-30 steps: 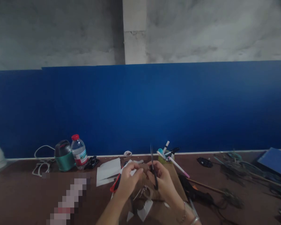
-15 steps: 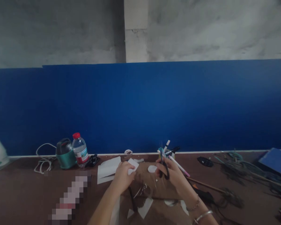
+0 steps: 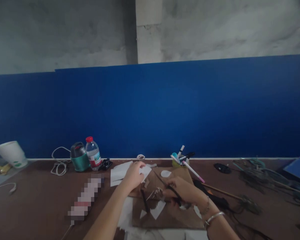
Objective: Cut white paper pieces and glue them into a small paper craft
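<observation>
While the right hand [image 3: 178,191] gripped the black scissors [image 3: 174,192], their blades slanting toward the far left over the cardboard [image 3: 168,220], the left hand [image 3: 135,174] lay across the white paper [image 3: 118,172] at the cardboard's far left corner. Whether those left fingers pinched a sheet or merely touched it, I could not tell. The cardboard's near edge ran just in front of the scraps, with pale sheets [image 3: 125,215] showing beyond its left and near edges. Between the hands a gap remained, narrowed by the blades; farther left, the brown tabletop [image 3: 40,206] stretched toward one white cup [image 3: 13,154]. On the right, a dark tangle of cables [image 3: 257,173] bordered the working room, and the pen holder [image 3: 175,163] stood close to the cardboard's far edge.

I counted one pair of scissors, one bottle [image 3: 93,156], one teal container [image 3: 80,162], one rounded white piece [image 3: 165,173] and two bracelets [image 3: 213,218] on the right wrist. The pens overlapped too much to count.

Half a second earlier, the scissors had pointed nearly upright beside the pens; by this moment they had dropped and tilted. The rounded piece, then partly behind the right fingers, lay uncovered.
</observation>
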`<state>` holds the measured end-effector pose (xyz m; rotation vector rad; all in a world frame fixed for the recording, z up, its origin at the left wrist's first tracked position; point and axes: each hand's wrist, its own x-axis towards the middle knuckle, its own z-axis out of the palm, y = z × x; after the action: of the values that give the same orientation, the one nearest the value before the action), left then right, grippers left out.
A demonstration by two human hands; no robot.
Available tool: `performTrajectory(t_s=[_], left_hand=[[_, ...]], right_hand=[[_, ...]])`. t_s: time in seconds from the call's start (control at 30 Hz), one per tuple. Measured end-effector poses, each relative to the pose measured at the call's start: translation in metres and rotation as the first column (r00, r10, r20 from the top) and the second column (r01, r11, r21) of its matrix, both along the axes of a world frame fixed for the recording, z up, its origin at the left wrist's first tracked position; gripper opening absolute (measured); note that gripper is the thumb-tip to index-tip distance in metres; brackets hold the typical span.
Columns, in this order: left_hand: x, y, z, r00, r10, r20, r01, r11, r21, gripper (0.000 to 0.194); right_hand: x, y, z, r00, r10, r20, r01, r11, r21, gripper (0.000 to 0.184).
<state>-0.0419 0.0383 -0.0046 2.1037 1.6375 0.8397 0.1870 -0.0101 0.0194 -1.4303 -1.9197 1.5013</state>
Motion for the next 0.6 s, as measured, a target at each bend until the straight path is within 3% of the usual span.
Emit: performTrajectory(t_s=[0.07,0.23,0.43,0.5,0.6], left_hand=[[-0.005,-0.002,0.002,1.0,0.01,0.028,-0.01,1.0,0.01,0.045],[-0.021,-0.022,-0.001,0.993,0.081,0.092,-0.081,0.997,0.0,0.026],[-0.036,-0.06,-0.018,0.926,0.15,0.347,-0.078,0.974,-0.215,0.013],[-0.039,-0.068,-0.024,0.941,0.147,0.305,-0.081,0.973,-0.217,0.015],[-0.04,-0.074,-0.032,0.989,0.118,0.093,-0.104,0.985,-0.14,0.019]], right_hand=[[0.001,-0.001,0.001,0.999,-0.004,-0.04,0.005,1.0,0.024,0.026],[-0.009,-0.002,-0.006,0.976,-0.089,-0.201,0.104,0.993,0.063,0.024],[-0.035,-0.007,-0.021,0.959,-0.083,-0.272,0.089,0.996,0.01,0.029],[-0.041,-0.012,-0.027,0.942,-0.111,-0.317,0.118,0.993,0.004,0.029],[-0.046,-0.019,-0.034,0.927,-0.161,-0.339,0.175,0.985,0.01,0.028]])
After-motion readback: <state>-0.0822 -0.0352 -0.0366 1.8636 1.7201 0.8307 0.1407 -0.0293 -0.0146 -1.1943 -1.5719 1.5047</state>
